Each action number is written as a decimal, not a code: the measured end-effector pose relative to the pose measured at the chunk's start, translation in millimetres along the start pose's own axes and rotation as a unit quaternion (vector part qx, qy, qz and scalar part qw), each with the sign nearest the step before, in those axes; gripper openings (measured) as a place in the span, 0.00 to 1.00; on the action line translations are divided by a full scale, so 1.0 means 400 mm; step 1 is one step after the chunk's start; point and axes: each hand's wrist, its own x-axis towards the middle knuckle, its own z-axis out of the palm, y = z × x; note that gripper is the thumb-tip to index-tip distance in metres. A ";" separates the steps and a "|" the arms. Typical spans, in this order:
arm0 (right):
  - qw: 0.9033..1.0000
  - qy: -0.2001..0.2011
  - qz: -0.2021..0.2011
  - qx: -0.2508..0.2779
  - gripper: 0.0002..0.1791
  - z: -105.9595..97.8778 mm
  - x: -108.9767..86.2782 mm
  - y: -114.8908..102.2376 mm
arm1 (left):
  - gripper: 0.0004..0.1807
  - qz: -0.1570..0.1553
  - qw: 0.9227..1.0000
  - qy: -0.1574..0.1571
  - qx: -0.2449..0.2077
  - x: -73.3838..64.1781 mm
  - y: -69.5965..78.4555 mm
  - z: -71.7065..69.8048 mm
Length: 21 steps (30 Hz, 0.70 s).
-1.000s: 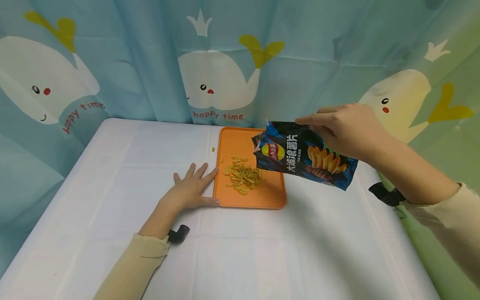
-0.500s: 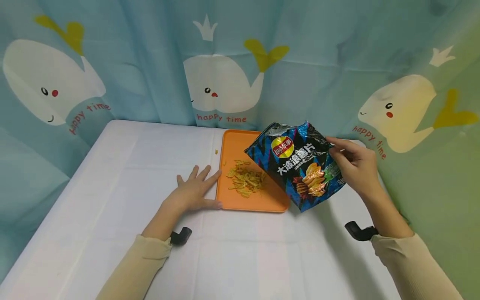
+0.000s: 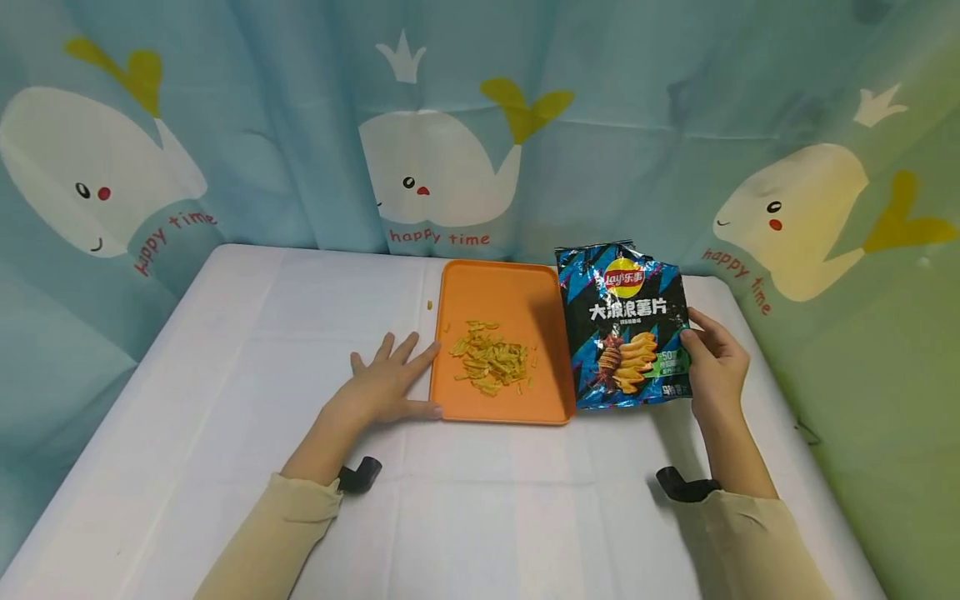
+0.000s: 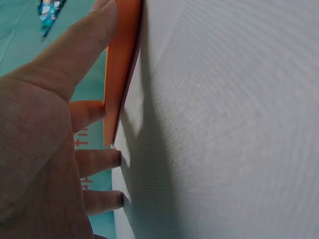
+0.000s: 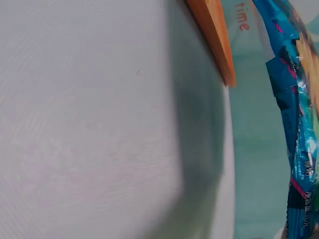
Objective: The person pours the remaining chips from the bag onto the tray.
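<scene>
My right hand (image 3: 718, 367) pinches the right edge of a blue and black chip bag (image 3: 626, 325) between thumb and fingers. The bag stands upright, its top right corner torn, and overlaps the right rim of an orange tray (image 3: 498, 412). In the right wrist view the chip bag (image 5: 294, 114) shows edge-on, above the table. My left hand (image 3: 386, 385) spreads its fingers at the tray's left rim; in the left wrist view the thumb touches the tray's side (image 4: 122, 64) and other fingertips rest on the cloth. Broken potato chips (image 3: 491, 358) lie in a pile on the tray.
A white cloth (image 3: 480, 517) covers the table. One chip crumb (image 3: 430, 305) lies on it, left of the tray. Behind the table hangs a blue-green curtain (image 3: 300, 167) printed with whales. Each wrist carries a black mount, such as the right mount (image 3: 686, 486).
My right hand has lowered from above and turned the chip bag from sideways to upright, shifting it right, off most of the tray. The left hand stays at the tray's rim.
</scene>
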 end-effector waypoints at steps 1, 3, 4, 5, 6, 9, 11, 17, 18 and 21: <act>1.000 0.003 0.025 -0.002 0.19 -0.004 0.003 0.003 | 0.57 0.000 1.000 -0.001 -0.002 0.000 0.000 0.000; 0.998 0.004 0.067 -0.015 0.21 -0.011 0.007 0.009 | 0.57 -0.002 1.000 -0.003 -0.005 -0.001 -0.001 0.000; 0.996 0.002 0.081 -0.025 0.21 -0.016 0.009 0.012 | 0.57 -0.003 1.000 -0.004 -0.005 -0.001 -0.001 0.000; 0.995 0.001 0.092 -0.033 0.22 -0.020 0.011 0.014 | 0.57 -0.003 1.000 -0.004 -0.006 -0.001 -0.001 0.000; 0.994 -0.002 0.103 -0.041 0.22 -0.024 0.013 0.017 | 0.57 -0.002 1.000 -0.004 -0.006 -0.001 -0.001 0.001; 0.991 -0.009 0.120 -0.057 0.23 -0.034 0.017 0.027 | 0.57 -0.002 1.000 -0.001 -0.005 -0.002 0.000 0.002; 0.990 -0.010 0.128 -0.063 0.23 -0.039 0.020 0.032 | 0.57 -0.002 1.000 0.001 -0.004 -0.003 0.000 0.003; 0.984 -0.029 0.143 -0.104 0.24 -0.051 0.032 0.043 | 0.57 -0.005 1.000 -0.002 -0.004 -0.006 0.001 0.002; 0.981 -0.034 0.146 -0.119 0.25 -0.052 0.035 0.045 | 0.57 -0.003 1.000 -0.002 -0.005 -0.006 0.000 0.001; 0.975 -0.053 0.146 -0.161 0.26 -0.053 0.041 0.053 | 0.57 -0.002 1.000 -0.003 -0.009 -0.006 0.001 0.001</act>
